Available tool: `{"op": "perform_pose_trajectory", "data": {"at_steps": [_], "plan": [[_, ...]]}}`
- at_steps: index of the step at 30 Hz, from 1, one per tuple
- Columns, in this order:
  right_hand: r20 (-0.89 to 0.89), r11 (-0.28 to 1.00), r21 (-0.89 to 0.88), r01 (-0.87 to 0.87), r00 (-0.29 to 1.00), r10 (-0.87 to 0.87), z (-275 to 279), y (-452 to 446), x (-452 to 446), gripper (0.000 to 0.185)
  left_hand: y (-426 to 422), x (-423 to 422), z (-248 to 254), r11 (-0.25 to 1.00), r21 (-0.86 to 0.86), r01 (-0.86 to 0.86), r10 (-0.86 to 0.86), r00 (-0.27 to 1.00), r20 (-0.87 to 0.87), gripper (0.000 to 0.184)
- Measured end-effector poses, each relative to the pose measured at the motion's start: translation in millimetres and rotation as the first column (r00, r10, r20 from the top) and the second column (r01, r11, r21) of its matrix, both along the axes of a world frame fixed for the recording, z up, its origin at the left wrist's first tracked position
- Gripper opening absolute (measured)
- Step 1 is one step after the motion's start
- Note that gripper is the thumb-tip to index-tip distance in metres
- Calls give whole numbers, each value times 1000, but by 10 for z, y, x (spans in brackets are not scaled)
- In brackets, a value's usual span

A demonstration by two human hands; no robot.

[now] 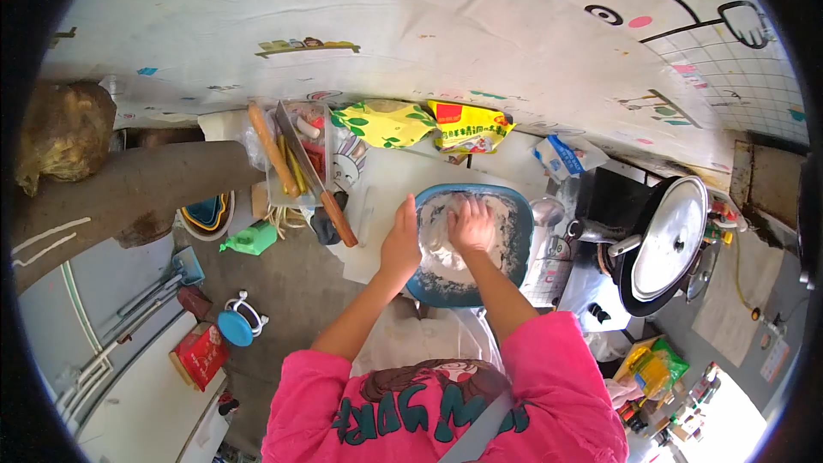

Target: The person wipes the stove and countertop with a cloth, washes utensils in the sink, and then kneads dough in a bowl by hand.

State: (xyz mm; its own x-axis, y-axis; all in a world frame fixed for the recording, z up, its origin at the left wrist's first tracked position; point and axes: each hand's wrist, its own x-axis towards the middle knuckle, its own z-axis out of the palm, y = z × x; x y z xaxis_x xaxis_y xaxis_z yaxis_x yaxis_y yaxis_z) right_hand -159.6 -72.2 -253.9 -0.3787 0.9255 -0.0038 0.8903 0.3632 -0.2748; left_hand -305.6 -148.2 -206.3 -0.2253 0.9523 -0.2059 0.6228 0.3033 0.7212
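A blue basin (463, 295) stands at the front of the white table, its inner walls dusted with flour (504, 214). Inside it lies a pale, floury lump of dough (441, 255). My left hand (401, 242) holds the basin by its left side, with the fingers along the rim. Down in the basin, my right hand (472, 225) presses into the floury dough with bent fingers; its palm side is hidden.
Left of the basin, a knife (337, 218) with a wooden handle rests across a clear container beside a rolling pin (267, 144). Yellow packets (470, 127) lie behind. On the right, a lidded wok (671, 238) sits on the stove (591, 287).
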Motion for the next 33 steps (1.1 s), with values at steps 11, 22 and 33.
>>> {"op": "perform_pose_trajectory", "data": {"at_steps": [11, 22, 33], "plan": [[-255, 995, -11, 95, 962, -95, 66, 47, -22, 27, -7, 13, 103, 997, -73, 14, -15, 1000, -19, 79], [-23, 934, 3, -357, 934, 357, 700, -481, 200, 33, -25, -9, -35, 999, 45, 27, -26, 1000, -12, 80], [-11, 978, 3, -208, 978, 208, -24, -210, 81, 26, 27, 3, -9, 1000, 14, -2, 2, 1000, -17, 74]]}}
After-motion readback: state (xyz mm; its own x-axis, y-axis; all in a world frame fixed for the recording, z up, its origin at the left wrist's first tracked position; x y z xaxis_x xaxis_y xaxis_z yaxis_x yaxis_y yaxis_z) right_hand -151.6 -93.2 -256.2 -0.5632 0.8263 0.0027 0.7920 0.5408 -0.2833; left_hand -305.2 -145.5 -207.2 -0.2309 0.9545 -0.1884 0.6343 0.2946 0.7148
